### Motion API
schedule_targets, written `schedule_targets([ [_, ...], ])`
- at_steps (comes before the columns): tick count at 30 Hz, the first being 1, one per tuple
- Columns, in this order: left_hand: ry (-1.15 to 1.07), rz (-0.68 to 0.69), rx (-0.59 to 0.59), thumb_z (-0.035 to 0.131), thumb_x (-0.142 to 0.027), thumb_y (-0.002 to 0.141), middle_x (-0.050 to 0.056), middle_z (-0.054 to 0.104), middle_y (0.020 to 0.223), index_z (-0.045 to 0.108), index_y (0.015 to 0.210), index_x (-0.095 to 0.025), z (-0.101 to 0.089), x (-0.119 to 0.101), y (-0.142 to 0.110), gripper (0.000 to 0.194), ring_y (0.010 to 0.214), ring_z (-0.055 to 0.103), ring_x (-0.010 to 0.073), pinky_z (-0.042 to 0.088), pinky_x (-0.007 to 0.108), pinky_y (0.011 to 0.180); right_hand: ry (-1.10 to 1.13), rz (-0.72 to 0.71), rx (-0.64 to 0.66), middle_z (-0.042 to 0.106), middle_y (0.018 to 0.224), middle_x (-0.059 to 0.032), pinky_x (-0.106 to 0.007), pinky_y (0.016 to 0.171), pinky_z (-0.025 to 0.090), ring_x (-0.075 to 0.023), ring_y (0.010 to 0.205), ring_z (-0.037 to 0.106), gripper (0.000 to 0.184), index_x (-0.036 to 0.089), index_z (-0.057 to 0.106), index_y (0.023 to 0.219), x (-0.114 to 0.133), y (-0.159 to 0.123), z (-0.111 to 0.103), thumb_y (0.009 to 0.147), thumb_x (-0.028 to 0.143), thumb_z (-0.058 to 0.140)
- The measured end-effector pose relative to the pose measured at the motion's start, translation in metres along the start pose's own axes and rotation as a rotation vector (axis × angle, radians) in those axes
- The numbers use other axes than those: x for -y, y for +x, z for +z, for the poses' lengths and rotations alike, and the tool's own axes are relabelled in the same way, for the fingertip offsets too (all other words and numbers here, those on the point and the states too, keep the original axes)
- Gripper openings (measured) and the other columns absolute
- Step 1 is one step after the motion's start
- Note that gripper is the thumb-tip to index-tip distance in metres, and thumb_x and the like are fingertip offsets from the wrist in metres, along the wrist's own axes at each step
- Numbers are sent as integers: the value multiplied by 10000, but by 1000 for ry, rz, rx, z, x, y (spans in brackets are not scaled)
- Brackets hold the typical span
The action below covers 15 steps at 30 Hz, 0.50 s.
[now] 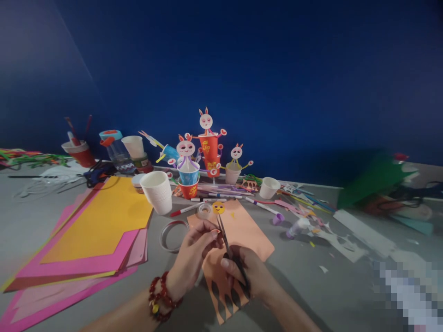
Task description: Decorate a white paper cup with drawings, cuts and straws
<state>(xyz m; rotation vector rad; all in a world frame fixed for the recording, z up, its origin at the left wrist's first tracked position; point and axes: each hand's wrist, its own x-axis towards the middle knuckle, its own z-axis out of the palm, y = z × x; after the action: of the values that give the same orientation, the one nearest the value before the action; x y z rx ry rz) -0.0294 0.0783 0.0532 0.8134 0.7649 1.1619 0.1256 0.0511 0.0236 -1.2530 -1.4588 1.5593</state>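
Pinching a small paper cutout [216, 231] in the fingertips of the left hand [192, 251], gripping dark-handled scissors [227, 252] in the right hand [248, 267] with blades just beside it, above peach paper [244, 226] near a yellow face disc [218, 207].

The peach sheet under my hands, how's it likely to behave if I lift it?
The peach sheet would probably feel light and bendy, since it looks like thin, flat paper. Its near end may flop or tear more easily, as cutouts leave only narrow paper there.
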Motion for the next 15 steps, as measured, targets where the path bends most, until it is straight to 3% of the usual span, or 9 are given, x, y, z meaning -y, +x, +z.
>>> schedule_targets([
  [15,-77,-45,3,748,-202,754,-25,630,693,617,719,-177,0,0,1,137,641,588,100,466,208,643,12,-3,-6,546,550,27,-219,458,327,-102,463,484,571,187,497,720,3,-1,1,681,733,660],
])
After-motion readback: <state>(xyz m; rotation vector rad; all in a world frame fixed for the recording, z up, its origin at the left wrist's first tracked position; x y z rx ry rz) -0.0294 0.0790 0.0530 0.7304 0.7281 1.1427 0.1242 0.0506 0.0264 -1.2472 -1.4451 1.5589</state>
